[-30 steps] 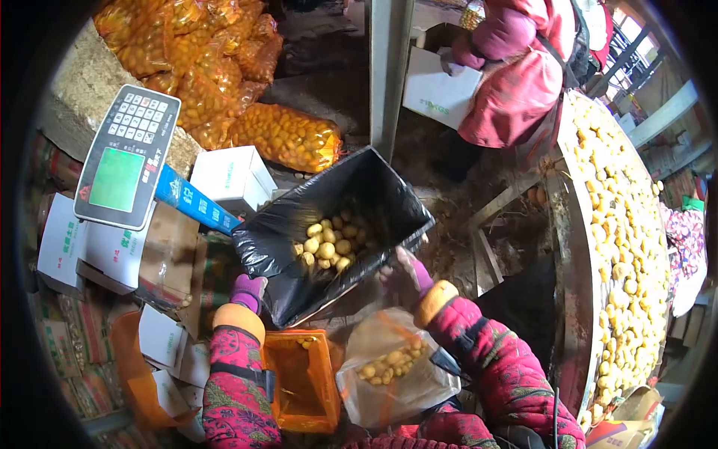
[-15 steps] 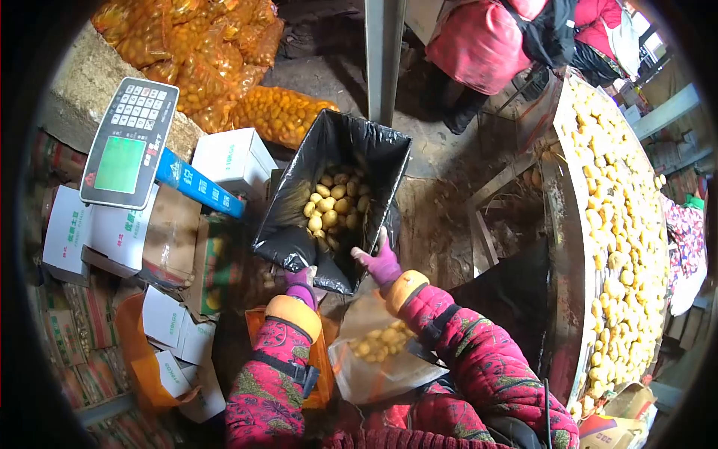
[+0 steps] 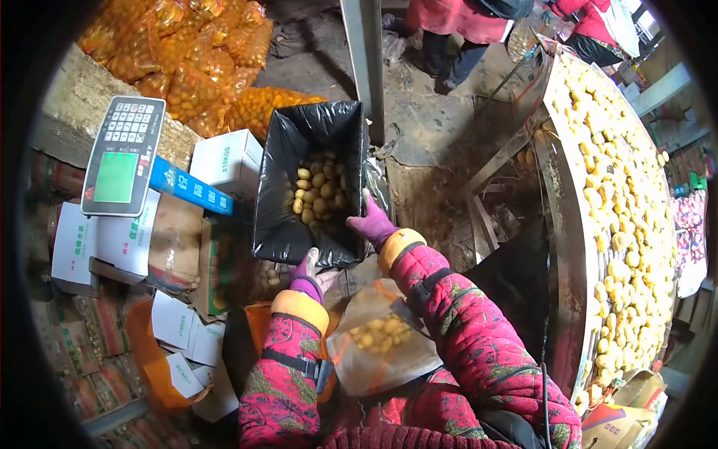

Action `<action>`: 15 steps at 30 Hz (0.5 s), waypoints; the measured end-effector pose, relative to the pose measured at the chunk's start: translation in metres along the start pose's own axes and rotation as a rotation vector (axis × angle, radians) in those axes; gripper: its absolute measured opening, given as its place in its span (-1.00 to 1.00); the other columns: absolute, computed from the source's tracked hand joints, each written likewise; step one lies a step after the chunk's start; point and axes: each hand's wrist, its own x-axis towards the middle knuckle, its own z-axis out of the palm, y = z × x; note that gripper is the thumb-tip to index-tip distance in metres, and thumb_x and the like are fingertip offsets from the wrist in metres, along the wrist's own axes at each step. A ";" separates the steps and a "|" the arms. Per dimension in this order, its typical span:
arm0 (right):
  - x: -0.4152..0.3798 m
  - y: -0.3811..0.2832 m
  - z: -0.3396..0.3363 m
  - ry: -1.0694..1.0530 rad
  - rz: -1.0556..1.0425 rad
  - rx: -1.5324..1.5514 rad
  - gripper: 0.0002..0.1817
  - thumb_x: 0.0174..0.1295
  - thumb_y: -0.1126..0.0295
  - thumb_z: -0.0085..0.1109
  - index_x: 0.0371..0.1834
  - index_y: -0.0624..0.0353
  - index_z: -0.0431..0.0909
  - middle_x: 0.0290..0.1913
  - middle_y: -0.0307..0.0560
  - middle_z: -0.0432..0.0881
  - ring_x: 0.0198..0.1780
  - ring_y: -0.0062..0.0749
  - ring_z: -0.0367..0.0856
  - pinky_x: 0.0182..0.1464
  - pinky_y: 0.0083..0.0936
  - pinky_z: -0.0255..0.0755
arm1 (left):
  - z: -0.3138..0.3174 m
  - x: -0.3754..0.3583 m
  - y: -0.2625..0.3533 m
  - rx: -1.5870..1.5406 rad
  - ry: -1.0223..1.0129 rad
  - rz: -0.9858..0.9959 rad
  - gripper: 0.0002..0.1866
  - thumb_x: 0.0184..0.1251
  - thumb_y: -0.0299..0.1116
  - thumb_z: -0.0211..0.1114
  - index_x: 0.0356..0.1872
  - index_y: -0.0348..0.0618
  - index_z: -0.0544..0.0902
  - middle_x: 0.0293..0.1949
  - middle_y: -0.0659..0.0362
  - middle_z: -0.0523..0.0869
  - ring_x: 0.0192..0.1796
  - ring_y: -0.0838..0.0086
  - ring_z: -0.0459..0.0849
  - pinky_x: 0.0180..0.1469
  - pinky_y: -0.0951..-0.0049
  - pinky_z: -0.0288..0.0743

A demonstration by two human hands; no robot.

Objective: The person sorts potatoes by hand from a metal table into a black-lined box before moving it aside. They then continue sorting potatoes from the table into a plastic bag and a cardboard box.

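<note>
A box lined with a black plastic bag (image 3: 273,161) stands in front of me, with potatoes (image 3: 320,187) in its bottom. In a purple glove, my left hand (image 3: 309,277) grips the near edge of the box, thumb on the liner. My right hand (image 3: 372,223), also gloved, holds the near right corner, its thumb up along the side. The fingers of both hands are partly hidden beneath or behind the box. Between my arms lies a pale open bag (image 3: 366,374) with more potatoes in it.
A scale display (image 3: 120,157) rises on a blue post at left, beside white cartons (image 3: 224,161). Orange net sacks of potatoes (image 3: 202,71) are piled behind. A metal post (image 3: 364,67) stands beyond the box. Potatoes cover a long table (image 3: 621,224) at right. A person in pink (image 3: 464,19) stands at the back.
The lined box has turned to sit straighter and shifted a little left, with both hands on it. My left hand is slightly further right. The person at the back has moved left.
</note>
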 end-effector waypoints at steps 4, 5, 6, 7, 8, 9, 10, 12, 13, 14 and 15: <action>-0.014 -0.001 -0.014 0.099 -0.125 0.052 0.04 0.00 0.02 0.43 0.49 0.22 0.08 0.25 0.26 0.47 0.28 -0.03 0.46 0.29 -0.29 0.32 | -0.016 -0.049 -0.010 0.086 -0.060 0.111 -0.32 0.26 -0.01 0.32 0.35 0.07 0.29 0.30 -0.11 0.42 0.11 -0.07 0.61 0.12 -0.08 0.49; -0.020 -0.005 -0.025 0.093 -0.156 0.096 0.01 0.03 0.00 0.42 0.48 0.23 0.11 0.25 0.25 0.47 0.28 -0.04 0.46 0.29 -0.28 0.33 | -0.035 -0.057 -0.021 0.063 -0.096 0.183 -0.32 0.25 -0.03 0.34 0.34 0.04 0.30 0.26 -0.09 0.46 0.08 -0.05 0.63 0.06 -0.06 0.55; -0.023 0.008 -0.032 0.081 -0.097 0.195 -0.09 0.09 0.10 0.41 0.45 0.25 0.17 0.25 0.20 0.49 0.25 -0.12 0.50 0.26 -0.30 0.36 | -0.050 -0.071 -0.032 0.021 -0.119 0.208 -0.36 0.29 -0.09 0.30 0.34 0.04 0.29 0.25 -0.08 0.49 0.08 -0.06 0.63 0.01 -0.04 0.59; -0.040 -0.001 -0.044 0.101 -0.132 0.286 -0.16 0.15 0.19 0.39 0.44 0.25 0.19 0.24 0.13 0.51 0.20 -0.24 0.53 0.22 -0.35 0.40 | -0.063 -0.084 -0.039 -0.019 -0.148 0.234 -0.40 0.33 -0.16 0.27 0.35 0.03 0.28 0.23 -0.07 0.51 0.08 -0.08 0.63 -0.03 -0.02 0.63; -0.056 -0.007 -0.058 0.104 -0.064 0.353 -0.20 0.18 0.24 0.38 0.43 0.24 0.20 0.21 0.05 0.53 0.14 -0.36 0.55 0.17 -0.42 0.44 | -0.071 -0.115 -0.035 0.036 -0.204 0.176 -0.45 0.37 -0.20 0.22 0.34 0.03 0.29 0.23 -0.07 0.52 0.09 -0.07 0.63 0.02 -0.02 0.61; -0.049 0.046 -0.065 0.200 -0.163 0.164 -0.24 0.20 0.28 0.37 0.42 0.25 0.22 0.16 0.03 0.56 0.08 -0.40 0.57 0.11 -0.48 0.47 | -0.077 -0.146 -0.033 0.095 -0.269 0.110 -0.49 0.41 -0.25 0.17 0.34 0.02 0.31 0.23 -0.08 0.53 0.11 -0.07 0.62 0.06 -0.03 0.58; -0.068 0.045 -0.083 0.134 -0.029 0.255 -0.26 0.20 0.31 0.37 0.42 0.22 0.24 0.14 0.03 0.58 0.06 -0.40 0.58 0.10 -0.48 0.48 | -0.095 -0.147 -0.044 0.066 -0.329 0.087 -0.52 0.42 -0.26 0.15 0.33 0.01 0.33 0.22 -0.08 0.54 0.12 -0.06 0.62 0.11 -0.06 0.55; -0.115 0.043 -0.116 0.063 0.120 0.380 -0.30 0.20 0.37 0.36 0.41 0.16 0.28 0.10 0.02 0.61 0.02 -0.40 0.59 0.07 -0.50 0.49 | -0.123 -0.138 -0.072 0.049 -0.436 0.064 -0.53 0.44 -0.19 0.13 0.32 -0.02 0.37 0.19 -0.07 0.58 0.15 -0.01 0.61 0.20 -0.08 0.45; -0.138 0.050 -0.129 0.056 0.129 0.419 -0.32 0.20 0.39 0.35 0.40 0.12 0.29 0.09 0.01 0.62 0.00 -0.41 0.60 0.05 -0.51 0.49 | -0.124 -0.139 -0.079 0.040 -0.449 0.073 -0.53 0.44 -0.19 0.13 0.32 -0.02 0.37 0.19 -0.07 0.58 0.15 -0.01 0.61 0.20 -0.08 0.45; -0.162 0.062 -0.142 0.068 0.157 0.429 -0.33 0.21 0.42 0.34 0.40 0.11 0.30 0.08 -0.01 0.61 -0.01 -0.44 0.59 0.05 -0.53 0.49 | -0.120 -0.140 -0.087 0.340 -0.452 0.158 -0.50 0.44 -0.14 0.12 0.33 -0.02 0.36 0.19 -0.07 0.57 0.16 0.02 0.61 0.21 -0.04 0.44; -0.185 0.072 -0.153 0.084 0.189 0.440 -0.33 0.21 0.44 0.33 0.40 0.11 0.30 0.08 -0.03 0.61 -0.01 -0.46 0.58 0.04 -0.54 0.49 | -0.115 -0.146 -0.090 0.384 -0.459 0.119 -0.48 0.42 -0.15 0.15 0.34 -0.04 0.36 0.18 -0.05 0.58 0.15 0.04 0.61 0.21 0.02 0.45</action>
